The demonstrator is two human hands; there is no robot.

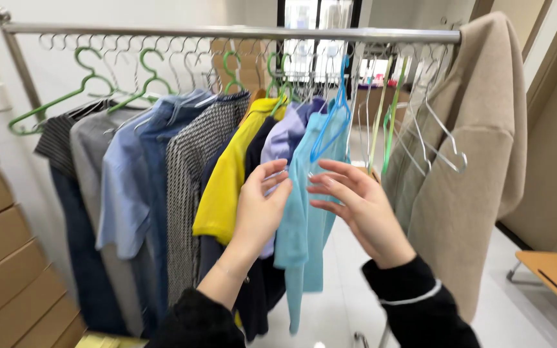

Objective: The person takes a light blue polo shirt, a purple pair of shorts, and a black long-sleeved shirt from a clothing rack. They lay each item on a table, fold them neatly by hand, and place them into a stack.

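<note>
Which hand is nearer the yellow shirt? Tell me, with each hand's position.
Left. The left hand is just right of the yellow shirt; the right hand is farther right, beyond the light blue garment.

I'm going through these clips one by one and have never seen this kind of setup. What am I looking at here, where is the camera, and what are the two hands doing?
There is no machine: a person wears one camera on the head, so you look down their arms at their own two bare hands. In front is a metal clothes rail hung with garments. The left hand and right hand are raised, open, on either side of a light blue shirt on a blue hanger; the fingers touch or nearly touch the cloth, and neither clearly grips it. Beside it hang a yellow shirt and a beige coat. Cardboard boxes stand at the left.
</note>
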